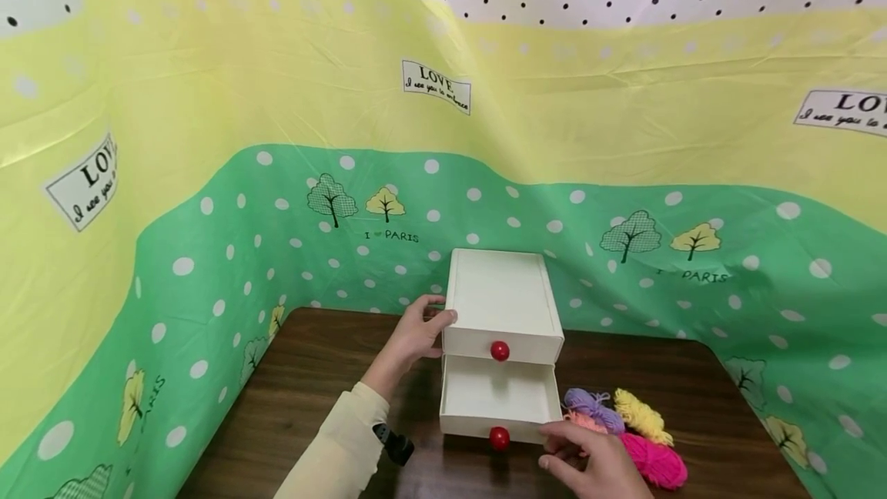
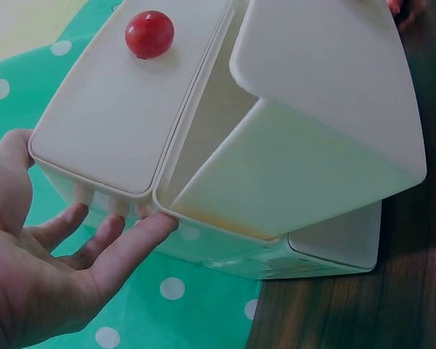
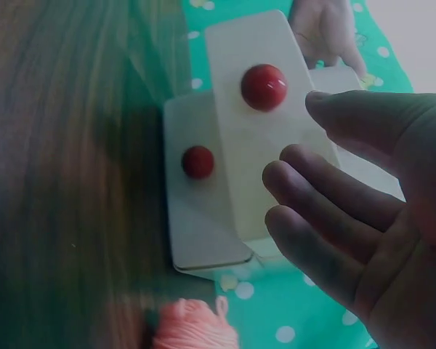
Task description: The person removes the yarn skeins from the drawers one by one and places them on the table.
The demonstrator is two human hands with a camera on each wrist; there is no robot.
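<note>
A white drawer cabinet (image 1: 502, 291) stands on the table, its middle drawer (image 1: 530, 431) pulled out and showing a bare white inside. Each drawer front in view has a round red knob (image 1: 500, 350). My left hand (image 1: 414, 333) rests against the cabinet's left side, thumb at the top edge and fingers fairly straight along the side wall (image 2: 225, 251). By the pulled-out drawer's right front corner is my right hand (image 1: 592, 459), its fingers loosely bent around nothing. In the right wrist view, the bottom drawer (image 3: 203, 218) sits closed below the pulled-out one.
Right of the cabinet lie yarn skeins: purple (image 1: 592, 406), yellow (image 1: 643, 416), pink (image 1: 654, 460) and a partly hidden peach one (image 3: 195, 327). A patterned cloth (image 1: 388, 268) hangs behind and around the dark wooden table (image 1: 305, 391).
</note>
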